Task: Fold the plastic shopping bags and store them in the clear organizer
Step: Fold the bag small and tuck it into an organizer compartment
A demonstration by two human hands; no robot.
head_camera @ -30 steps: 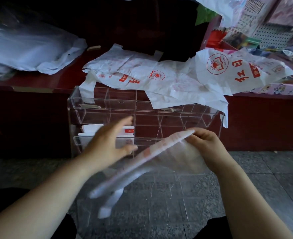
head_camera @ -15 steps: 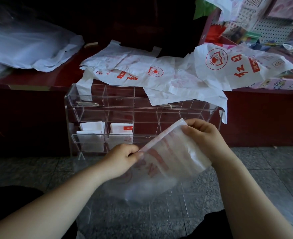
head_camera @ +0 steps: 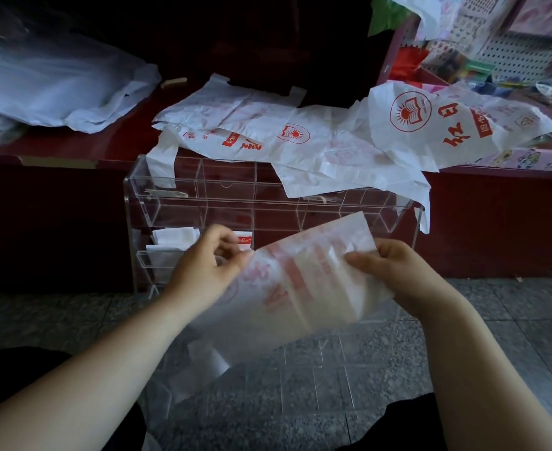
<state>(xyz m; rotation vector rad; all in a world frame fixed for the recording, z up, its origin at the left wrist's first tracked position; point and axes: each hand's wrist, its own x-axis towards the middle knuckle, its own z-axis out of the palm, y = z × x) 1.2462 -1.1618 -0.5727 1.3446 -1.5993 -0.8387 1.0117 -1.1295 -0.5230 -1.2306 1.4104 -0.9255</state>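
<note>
Left hand (head_camera: 203, 271), right hand (head_camera: 398, 275) farther apart, bag (head_camera: 307, 284) spread flatter

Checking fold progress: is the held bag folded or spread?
Partly folded: bag shows overlapping layers, lower end hanging loose, pinched by left hand and right hand.

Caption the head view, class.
Left hand and right hand hold a plastic bag before the clear organizer; unfolded bags behind.
</note>
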